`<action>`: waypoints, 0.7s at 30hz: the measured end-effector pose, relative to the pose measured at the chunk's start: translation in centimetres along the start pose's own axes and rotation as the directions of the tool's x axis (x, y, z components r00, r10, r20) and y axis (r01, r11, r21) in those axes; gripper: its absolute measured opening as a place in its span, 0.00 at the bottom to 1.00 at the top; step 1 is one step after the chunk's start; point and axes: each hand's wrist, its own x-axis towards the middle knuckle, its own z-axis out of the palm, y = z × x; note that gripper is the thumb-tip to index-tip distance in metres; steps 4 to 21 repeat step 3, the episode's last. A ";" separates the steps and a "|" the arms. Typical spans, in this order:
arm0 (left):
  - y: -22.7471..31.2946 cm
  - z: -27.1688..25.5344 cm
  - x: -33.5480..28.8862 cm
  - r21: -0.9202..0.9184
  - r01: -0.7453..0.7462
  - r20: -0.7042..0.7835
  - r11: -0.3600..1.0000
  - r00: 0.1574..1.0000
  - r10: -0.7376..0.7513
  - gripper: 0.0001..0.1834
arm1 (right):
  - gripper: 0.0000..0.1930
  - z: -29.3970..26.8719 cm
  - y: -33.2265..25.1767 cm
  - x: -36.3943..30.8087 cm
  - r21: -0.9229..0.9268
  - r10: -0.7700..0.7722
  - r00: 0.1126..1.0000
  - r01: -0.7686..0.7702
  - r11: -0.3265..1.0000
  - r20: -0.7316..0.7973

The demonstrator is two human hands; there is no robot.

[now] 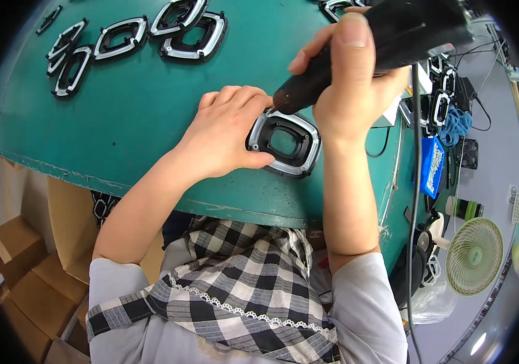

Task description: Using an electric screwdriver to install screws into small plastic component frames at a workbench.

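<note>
A rounded black-and-silver frame [314, 147] with an open centre lies flat on the green table. My left hand [223, 133] grips its left side, the thumb at the lower left and the fingers at the upper left. Wrapped in my right hand [353, 91] is a thick black electric screwdriver [417, 36], slanting down to the left. Its tip meets the frame's upper left corner, close to my left fingertips. Any screw under the tip is too small to make out.
Several similar frames [121, 37] lie along the far left of the green table [120, 115]. A blue tray of small metal parts [432, 167] is at the right, with a black cable [417, 200] hanging before it. Beyond stands a green fan [475, 258]. Cardboard boxes [47, 297] fill the lower left.
</note>
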 end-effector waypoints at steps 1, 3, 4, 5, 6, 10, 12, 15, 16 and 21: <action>-0.1 0.1 0.0 -0.002 0.000 -0.001 1.000 1.000 0.000 0.41 | 0.24 -0.1 0.3 -0.1 -0.002 0.000 1.000 0.000 1.000 0.001; -0.3 0.5 0.0 0.048 -0.022 -0.070 0.999 0.997 0.025 0.40 | 0.24 -0.2 1.1 -0.3 -0.008 -0.046 0.992 0.048 0.999 0.119; -0.3 0.5 0.0 0.048 -0.022 -0.070 0.999 0.997 0.025 0.40 | 0.24 -0.2 1.1 -0.3 -0.008 -0.046 0.992 0.048 0.999 0.119; -0.3 0.5 0.0 0.048 -0.022 -0.070 0.999 0.997 0.025 0.40 | 0.24 -0.2 1.1 -0.3 -0.008 -0.046 0.992 0.048 0.999 0.119; -0.3 0.5 0.0 0.048 -0.022 -0.070 0.999 0.997 0.025 0.40 | 0.24 -0.2 1.1 -0.3 -0.008 -0.046 0.992 0.048 0.999 0.119; -0.3 0.5 0.0 0.048 -0.022 -0.070 0.999 0.997 0.025 0.40 | 0.24 -0.2 1.1 -0.3 -0.008 -0.046 0.992 0.048 0.999 0.119; -0.3 0.5 0.0 0.048 -0.022 -0.070 0.999 0.997 0.025 0.40 | 0.24 -0.2 1.1 -0.3 -0.008 -0.046 0.992 0.048 0.999 0.119; -0.3 0.5 0.0 0.048 -0.022 -0.070 0.999 0.997 0.025 0.40 | 0.24 -0.2 1.1 -0.3 -0.008 -0.046 0.992 0.048 0.999 0.119; -0.3 0.5 0.0 0.048 -0.022 -0.070 0.999 0.997 0.025 0.40 | 0.24 -0.2 1.1 -0.3 -0.008 -0.046 0.992 0.048 0.999 0.119; -0.3 0.5 0.0 0.048 -0.022 -0.070 0.999 0.997 0.025 0.40 | 0.24 -0.2 1.1 -0.3 -0.008 -0.046 0.992 0.048 0.999 0.119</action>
